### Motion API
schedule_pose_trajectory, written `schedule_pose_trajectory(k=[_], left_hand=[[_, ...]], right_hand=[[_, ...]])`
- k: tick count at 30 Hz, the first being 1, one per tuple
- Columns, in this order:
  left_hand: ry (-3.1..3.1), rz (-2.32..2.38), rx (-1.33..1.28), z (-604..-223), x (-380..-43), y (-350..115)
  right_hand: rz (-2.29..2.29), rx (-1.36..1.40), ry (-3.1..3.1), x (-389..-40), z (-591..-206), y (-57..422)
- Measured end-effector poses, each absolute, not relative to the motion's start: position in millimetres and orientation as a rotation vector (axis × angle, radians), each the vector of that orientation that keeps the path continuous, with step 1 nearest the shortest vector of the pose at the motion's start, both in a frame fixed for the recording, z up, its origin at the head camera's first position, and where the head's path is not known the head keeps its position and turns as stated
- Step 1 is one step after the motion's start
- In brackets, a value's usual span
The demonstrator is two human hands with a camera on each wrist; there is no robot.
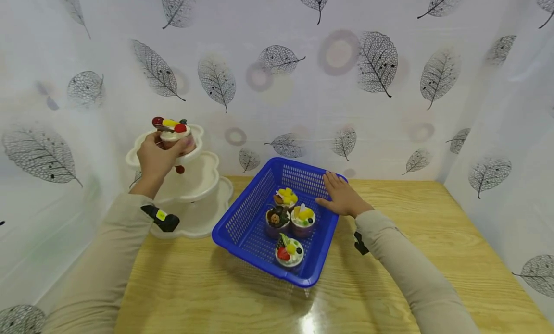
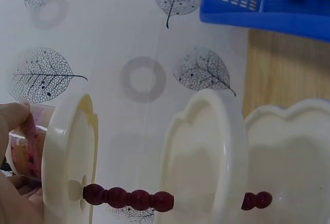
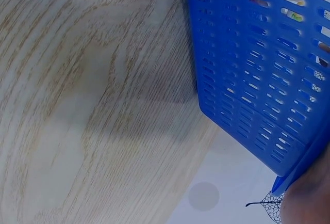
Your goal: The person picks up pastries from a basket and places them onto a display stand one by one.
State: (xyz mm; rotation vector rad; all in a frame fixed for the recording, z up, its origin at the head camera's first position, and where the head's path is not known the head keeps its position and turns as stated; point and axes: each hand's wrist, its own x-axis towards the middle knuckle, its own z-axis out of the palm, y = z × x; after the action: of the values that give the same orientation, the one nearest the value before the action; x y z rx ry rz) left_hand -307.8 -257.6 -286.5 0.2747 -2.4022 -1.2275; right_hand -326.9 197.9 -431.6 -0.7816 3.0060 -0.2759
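Upper left of the frame, the left hand (image 1: 157, 157) grips a dessert cup (image 1: 175, 135) atop the white stand (image 1: 204, 178); the right hand (image 1: 341, 197), fingers extended, rests on the blue basket (image 1: 259, 261), centre. The cup seems light, slick — best held by its wall, sparing the topping (image 1: 170, 124).

Light wood-grain tbl (image 1: 433, 228): free room along R edge & mid near edge. Blue perforated plastic basket (image 1: 255, 247) blocks centre; cream scalloped three-tier stand (image 1: 196, 175) blocks far L corner.
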Motion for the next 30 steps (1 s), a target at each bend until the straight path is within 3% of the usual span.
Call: schedule_pose_trajectory(k=[30], left_hand=[[-2.406, -1.26, 0.283, -285.8, -306.8, -258.6]], right_hand=[[-0.287, -0.766, 3.024, -327.6, -433.7, 196.7]])
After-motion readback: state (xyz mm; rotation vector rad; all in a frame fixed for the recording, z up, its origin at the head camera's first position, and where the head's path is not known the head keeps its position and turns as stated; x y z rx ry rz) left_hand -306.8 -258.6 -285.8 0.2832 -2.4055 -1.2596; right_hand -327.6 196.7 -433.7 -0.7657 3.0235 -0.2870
